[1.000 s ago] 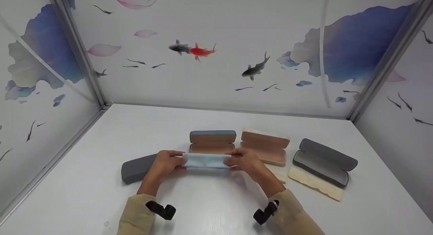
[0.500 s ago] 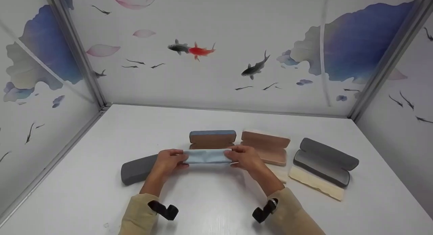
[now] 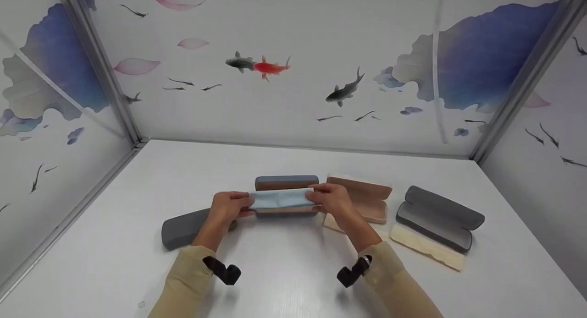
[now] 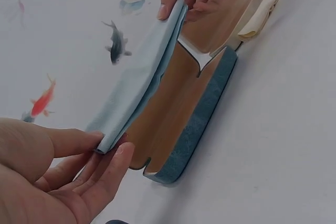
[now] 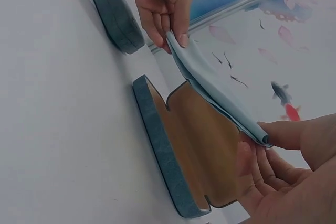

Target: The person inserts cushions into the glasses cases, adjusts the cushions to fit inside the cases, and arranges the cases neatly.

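A folded light-blue cloth [image 3: 279, 199] is stretched level between my two hands. My left hand [image 3: 229, 205] pinches its left end between thumb and fingers, and my right hand [image 3: 335, 200] pinches the right end the same way. Just beneath the cloth stands an open blue glasses case [image 3: 286, 179] with a brown lining. In the left wrist view the cloth [image 4: 139, 85] hangs above the case's brown inside [image 4: 173, 114]. From the right wrist, the blue case [image 5: 165, 156] shows its hollow base, with the cloth [image 5: 210, 85] over the lid side.
A closed grey glasses case [image 3: 183, 231] lies at the left, partly behind my left forearm. To the right are an open brown-lined case [image 3: 362, 194] and an open grey case [image 3: 440, 217]. Folded cream cloths, one [image 3: 426, 248] beside the grey case, lie in front of them.
Both hands have moved away from me and upward in view with the cloth, from in front of the blue case to over it. The cases stay in place.
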Demonstrator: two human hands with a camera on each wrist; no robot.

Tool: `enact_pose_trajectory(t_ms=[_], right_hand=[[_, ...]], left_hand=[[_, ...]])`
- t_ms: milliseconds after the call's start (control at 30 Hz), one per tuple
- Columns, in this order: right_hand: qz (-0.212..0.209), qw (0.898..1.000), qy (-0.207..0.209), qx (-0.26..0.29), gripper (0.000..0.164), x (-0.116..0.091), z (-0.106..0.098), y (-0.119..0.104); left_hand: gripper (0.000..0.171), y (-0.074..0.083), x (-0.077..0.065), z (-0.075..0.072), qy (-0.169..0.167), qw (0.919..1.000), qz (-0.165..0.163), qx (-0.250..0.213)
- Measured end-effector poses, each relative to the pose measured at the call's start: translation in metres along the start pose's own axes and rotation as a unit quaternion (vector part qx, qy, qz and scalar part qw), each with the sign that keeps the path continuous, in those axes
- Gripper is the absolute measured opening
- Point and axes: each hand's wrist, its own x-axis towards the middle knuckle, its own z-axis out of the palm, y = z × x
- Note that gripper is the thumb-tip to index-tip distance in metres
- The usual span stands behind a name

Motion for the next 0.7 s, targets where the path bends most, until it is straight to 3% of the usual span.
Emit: enact_pose_trajectory(t_ms=[167,367,533,700], right_hand=[[0.014,0.999,0.022,0.020,0.032,0.006,0.001,0.000],[0.021,0.998,0.047,0.048,0.035,0.012,0.002,0.002],[0.023,0.994,0.077,0.070,0.036,0.016,0.006,0.003],[0.028,0.993,0.100,0.057,0.036,0.018,0.009,0.007]], left_hand=[[0.037,0.006,0.006,0.002,0.001,1.0000,-0.002,-0.003],[0.037,0.010,0.011,0.007,0.009,0.9992,0.001,-0.039],[0.035,0.004,0.016,0.015,0.021,0.9983,0.010,-0.054],[0.031,-0.003,0.020,0.023,0.048,0.9980,0.013,-0.038]])
